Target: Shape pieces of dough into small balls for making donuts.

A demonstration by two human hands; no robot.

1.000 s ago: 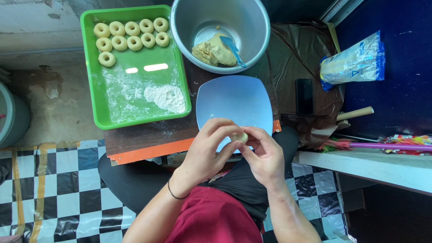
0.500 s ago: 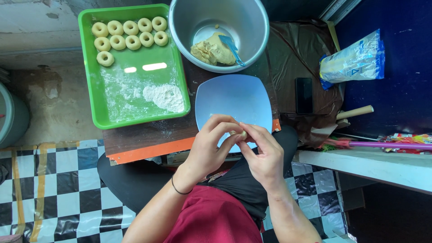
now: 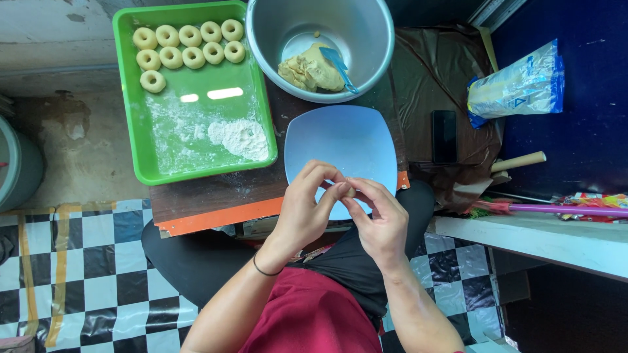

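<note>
Over the near edge of the blue plate (image 3: 340,137), my left hand (image 3: 306,206) and right hand (image 3: 379,219) meet, fingertips pressed together around a small dough piece (image 3: 350,192). Only a sliver of it shows between my thumbs and forefingers; both hands are pinched onto it, so I cannot tell its shape. A thin dark band circles my left wrist. The plate sits bare on the dark surface (image 3: 216,193), whose front edge is orange. Just beyond the plate stands a metal bowl (image 3: 366,39) with a lump of dough (image 3: 307,70) at its bottom and a blue scraper (image 3: 339,65) leaning in it, touching the lump. Left of the bowl, touching its rim, lies a green tray (image 3: 140,150). Ten dough rings (image 3: 190,46) sit along its far end in rows, close together, and a mound of flour (image 3: 239,136) lies near its right side, with loose flour dusted over the middle. Right of the plate, a dark phone (image 3: 445,136) lies flat on a brown sheet. Farther right, a clear bag (image 3: 517,85) with blue print rests, well apart from my hands. Below me, the floor (image 3: 85,261) is black-and-white check.
</note>
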